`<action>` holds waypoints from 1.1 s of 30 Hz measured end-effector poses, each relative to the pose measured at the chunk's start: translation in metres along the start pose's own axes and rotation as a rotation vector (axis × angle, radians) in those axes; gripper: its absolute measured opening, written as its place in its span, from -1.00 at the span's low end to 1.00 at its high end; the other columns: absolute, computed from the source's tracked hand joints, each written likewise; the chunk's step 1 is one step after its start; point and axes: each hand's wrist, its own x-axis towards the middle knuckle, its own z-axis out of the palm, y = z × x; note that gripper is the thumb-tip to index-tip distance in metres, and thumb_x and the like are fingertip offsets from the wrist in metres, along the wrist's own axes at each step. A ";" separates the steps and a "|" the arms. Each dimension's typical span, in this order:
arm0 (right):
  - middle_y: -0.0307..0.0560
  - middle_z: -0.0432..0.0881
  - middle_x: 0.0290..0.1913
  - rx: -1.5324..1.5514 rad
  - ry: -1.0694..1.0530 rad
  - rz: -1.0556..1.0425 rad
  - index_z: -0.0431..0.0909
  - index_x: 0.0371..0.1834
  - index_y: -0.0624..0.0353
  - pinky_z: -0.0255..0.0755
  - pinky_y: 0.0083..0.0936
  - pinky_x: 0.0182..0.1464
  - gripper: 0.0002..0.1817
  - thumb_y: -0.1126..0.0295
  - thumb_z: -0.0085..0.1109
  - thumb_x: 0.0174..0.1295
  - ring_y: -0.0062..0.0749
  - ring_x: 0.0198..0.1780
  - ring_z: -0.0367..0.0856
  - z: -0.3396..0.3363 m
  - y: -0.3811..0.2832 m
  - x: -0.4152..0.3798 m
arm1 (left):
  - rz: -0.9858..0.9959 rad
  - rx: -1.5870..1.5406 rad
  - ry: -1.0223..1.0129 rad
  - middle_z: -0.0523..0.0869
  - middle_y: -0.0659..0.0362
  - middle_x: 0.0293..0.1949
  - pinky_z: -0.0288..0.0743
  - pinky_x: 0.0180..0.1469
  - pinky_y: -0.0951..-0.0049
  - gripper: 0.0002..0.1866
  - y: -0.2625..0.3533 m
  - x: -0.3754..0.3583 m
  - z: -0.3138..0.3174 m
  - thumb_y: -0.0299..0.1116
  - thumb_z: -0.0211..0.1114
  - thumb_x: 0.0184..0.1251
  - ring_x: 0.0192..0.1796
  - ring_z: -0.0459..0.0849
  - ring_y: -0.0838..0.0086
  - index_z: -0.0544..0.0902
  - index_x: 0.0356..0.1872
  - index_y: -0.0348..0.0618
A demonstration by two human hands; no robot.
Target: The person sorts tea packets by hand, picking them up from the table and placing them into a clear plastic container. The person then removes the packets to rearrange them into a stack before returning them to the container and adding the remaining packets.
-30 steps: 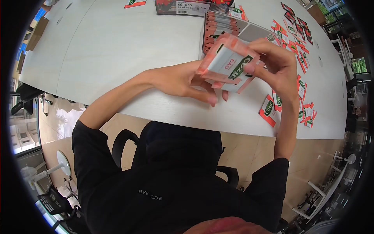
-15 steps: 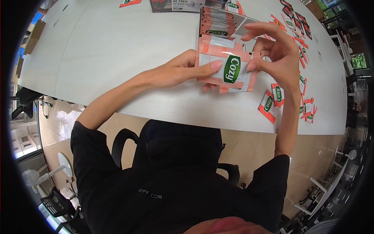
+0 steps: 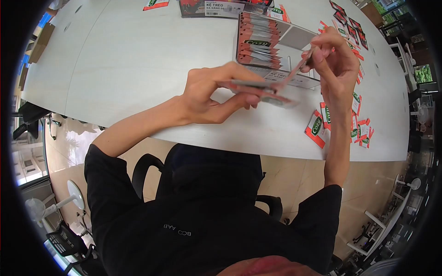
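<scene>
Left hand [image 3: 198, 99]: thumb and fingers closed on a thin sachet stack [image 3: 251, 84], seen nearly edge-on, long axis roughly left to right; right hand [image 3: 340, 69]: fingertips pinching a single sachet [image 3: 300, 66], slanting down-left to the stack's right end, blurred, contact uncertain; organiser box [image 3: 299, 82]: glossy, rectangular, white dividers, just beyond the stack; filed sachets [image 3: 260, 34]: upright row, left compartment, nearer the left hand; loose Cozy sachet [image 3: 316, 128]: flat, crimp-edged, orange-red and white, green oval logo; table [image 3: 138, 60]: smooth, pale, faintly grained.
</scene>
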 end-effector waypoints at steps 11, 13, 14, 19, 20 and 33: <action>-0.08 0.47 0.07 0.165 -0.115 0.034 0.54 0.10 0.35 0.64 -0.48 -0.14 -0.74 0.39 -0.02 0.55 -0.46 0.00 0.57 0.033 0.014 -0.010 | -0.049 0.038 0.411 0.80 0.08 -0.40 0.61 -0.33 0.57 -0.79 -0.008 0.005 0.006 -0.47 0.33 0.44 -0.48 0.75 0.50 0.66 -0.05 -0.44; -0.06 0.50 -0.03 0.278 -0.073 0.042 0.60 -0.01 0.38 0.68 -0.51 -0.12 -0.82 0.49 0.08 0.49 -0.44 -0.07 0.60 0.037 0.014 -0.010 | -0.075 -0.042 0.444 0.80 0.06 -0.40 0.60 -0.36 0.57 -0.80 -0.007 0.005 0.006 -0.46 0.32 0.45 -0.49 0.74 0.50 0.66 -0.09 -0.44; -0.06 0.50 -0.03 0.278 -0.073 0.040 0.60 -0.01 0.38 0.68 -0.51 -0.12 -0.82 0.49 0.08 0.49 -0.44 -0.07 0.60 0.037 0.014 -0.009 | -0.060 -0.057 0.469 0.78 0.06 -0.40 0.59 -0.41 0.57 -0.81 -0.005 0.006 0.005 -0.46 0.32 0.45 -0.49 0.74 0.50 0.65 -0.11 -0.44; -0.19 0.62 -0.32 -0.411 -0.115 -0.158 0.61 -0.15 0.33 0.56 -0.61 -0.19 -0.92 0.53 0.20 0.41 -0.55 -0.31 0.62 0.025 0.008 -0.008 | -0.071 -0.079 0.514 0.74 0.09 -0.40 0.53 -0.51 0.57 -0.82 0.001 0.010 0.002 -0.47 0.32 0.45 -0.49 0.72 0.51 0.64 -0.11 -0.45; -0.19 0.62 -0.32 -0.411 -0.114 -0.159 0.61 -0.15 0.33 0.56 -0.61 -0.19 -0.92 0.53 0.20 0.41 -0.55 -0.31 0.62 0.027 0.006 -0.009 | -0.078 -0.105 0.533 0.74 0.10 -0.40 0.53 -0.52 0.57 -0.82 0.001 0.012 0.004 -0.47 0.33 0.45 -0.50 0.71 0.52 0.64 -0.11 -0.44; -0.09 0.74 -0.29 -0.111 -0.064 -0.011 0.59 -0.16 0.36 0.63 -0.59 -0.27 -0.90 0.58 0.29 0.33 -0.42 -0.32 0.81 0.044 0.008 -0.015 | -0.271 -0.138 0.459 0.74 0.11 -0.31 0.54 -0.52 0.56 -0.68 -0.005 0.005 0.001 -0.43 0.40 0.40 -0.49 0.71 0.55 0.53 0.03 -0.40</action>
